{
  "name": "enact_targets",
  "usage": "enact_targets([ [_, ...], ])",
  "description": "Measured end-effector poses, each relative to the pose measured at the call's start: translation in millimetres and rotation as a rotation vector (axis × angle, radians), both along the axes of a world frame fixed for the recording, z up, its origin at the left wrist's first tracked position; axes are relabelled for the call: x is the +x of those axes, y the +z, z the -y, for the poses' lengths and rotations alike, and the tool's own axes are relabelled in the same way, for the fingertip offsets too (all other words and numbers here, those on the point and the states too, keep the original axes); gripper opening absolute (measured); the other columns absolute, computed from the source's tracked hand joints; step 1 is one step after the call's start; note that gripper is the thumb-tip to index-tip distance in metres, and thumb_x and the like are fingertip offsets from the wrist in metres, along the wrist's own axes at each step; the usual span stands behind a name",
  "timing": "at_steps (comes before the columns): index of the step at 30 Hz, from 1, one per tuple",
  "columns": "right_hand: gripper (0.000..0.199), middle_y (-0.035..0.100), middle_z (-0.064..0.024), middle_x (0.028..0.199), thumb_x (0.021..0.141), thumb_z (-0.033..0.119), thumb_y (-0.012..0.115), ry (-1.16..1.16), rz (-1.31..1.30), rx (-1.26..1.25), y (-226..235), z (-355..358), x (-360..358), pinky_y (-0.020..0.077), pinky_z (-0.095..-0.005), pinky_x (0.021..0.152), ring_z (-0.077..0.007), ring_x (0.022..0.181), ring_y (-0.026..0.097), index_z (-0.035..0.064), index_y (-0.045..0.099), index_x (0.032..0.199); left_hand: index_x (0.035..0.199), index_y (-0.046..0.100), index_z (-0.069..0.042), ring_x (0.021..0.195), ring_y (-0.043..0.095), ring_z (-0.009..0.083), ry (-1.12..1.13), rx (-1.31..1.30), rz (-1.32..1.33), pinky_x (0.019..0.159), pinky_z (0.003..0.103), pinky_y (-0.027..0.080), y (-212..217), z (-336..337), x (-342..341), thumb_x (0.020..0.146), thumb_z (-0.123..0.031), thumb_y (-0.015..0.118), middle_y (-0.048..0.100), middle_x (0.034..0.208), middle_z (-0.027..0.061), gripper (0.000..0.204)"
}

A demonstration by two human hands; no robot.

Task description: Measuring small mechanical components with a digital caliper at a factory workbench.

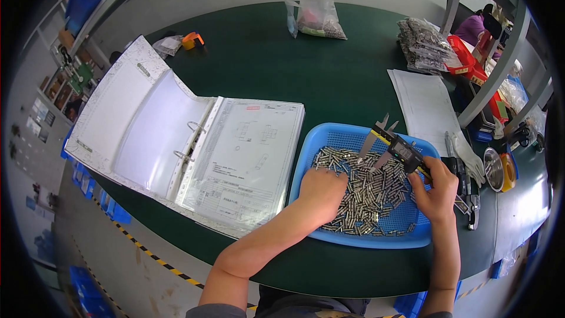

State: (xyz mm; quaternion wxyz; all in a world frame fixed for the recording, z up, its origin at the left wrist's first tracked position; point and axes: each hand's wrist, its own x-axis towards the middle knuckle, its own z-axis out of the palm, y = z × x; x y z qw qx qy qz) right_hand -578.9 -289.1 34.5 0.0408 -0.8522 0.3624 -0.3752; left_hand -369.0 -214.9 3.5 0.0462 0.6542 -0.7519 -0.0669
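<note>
A blue plastic basket (pixel 376 239) holds a heap of small metal pins (pixel 368 200), slim and shiny with stepped ends. My left hand (pixel 322 190) is down at the heap's left side, its fingers curled; the fingertips and anything between them are hidden. My right hand (pixel 437 191) grips a digital caliper (pixel 402 152) by its black and yellow body at the basket's right rim. The caliper's jaws stand apart above the pins and point away to the left. Nothing is visible between the jaws.
Left of the basket lies an open ring binder (pixel 235 159) with a drawing sheet. Paper sheets (pixel 426 103), white gloves (pixel 468 156), tools and a metal bowl (pixel 493 168) lie to the right. Farther back are bagged parts (pixel 424 47), a clear bag (pixel 318 20) and an orange tape dispenser (pixel 191 40).
</note>
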Motion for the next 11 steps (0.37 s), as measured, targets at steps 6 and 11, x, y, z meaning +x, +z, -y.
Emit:
enact_targets([
  [6, 0.025, 0.053, -0.0088, 0.063, 0.064, 0.009, 0.067, -0.020, 0.016, 0.018, 0.8, -1.2, 1.6, 0.0400, -0.0260, 0.044, -0.0182, 0.047, 0.050, 0.0005, 0.054, 0.083, 0.082, 0.059, -0.004, 0.077, 0.058, 0.0252, -0.028, 0.021, 0.028, 0.064, 0.036, 0.044, -2.4, 1.9, 1.4, 0.058, -0.007, 0.061, 0.060, 0.079, 0.0102, 0.024],
  [11, 0.024, 0.054, -0.0088, 0.063, 0.064, 0.009, 0.067, -0.020, 0.023, 0.030, 2.5, -2.5, 4.0, 0.0401, -0.0258, 0.044, -0.0177, 0.047, 0.050, 0.0008, 0.054, 0.083, 0.082, 0.060, -0.004, 0.081, 0.057, 0.0262, -0.050, 0.136, 0.056, 0.070, 0.037, 0.044, -4.3, 6.2, 1.2, 0.058, -0.012, 0.065, 0.060, 0.081, 0.0104, 0.026],
])
